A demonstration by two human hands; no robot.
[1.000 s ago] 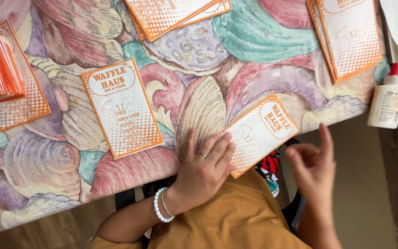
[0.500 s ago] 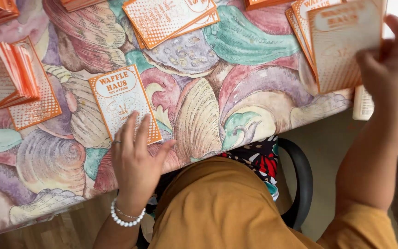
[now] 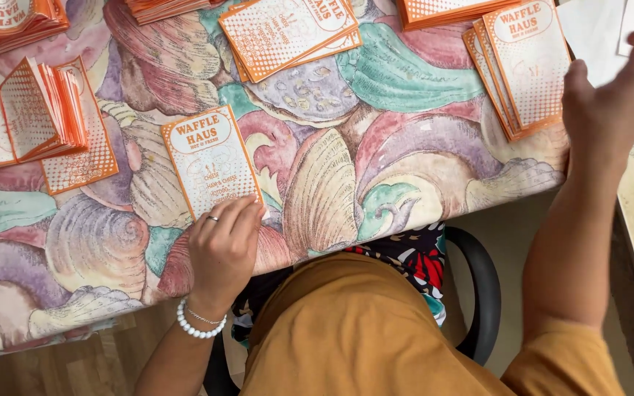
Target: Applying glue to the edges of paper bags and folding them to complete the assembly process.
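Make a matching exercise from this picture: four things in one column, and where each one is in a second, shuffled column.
Things:
1. left hand
2. right hand
3. bead bracelet
4. open folded card

Places:
A. raised near the table's right edge, holding nothing
B. at the table's left side, standing half open
C. fingers resting on the single orange card
D. around the left wrist

Pairs: 1-C, 2-A, 3-D, 4-B

Table w/ shell-print cloth [image 3: 376, 169]: orange-white card [image 3: 210, 161] lying single, card stacks [image 3: 288, 33] around, folded cards [image 3: 34, 110] at left.
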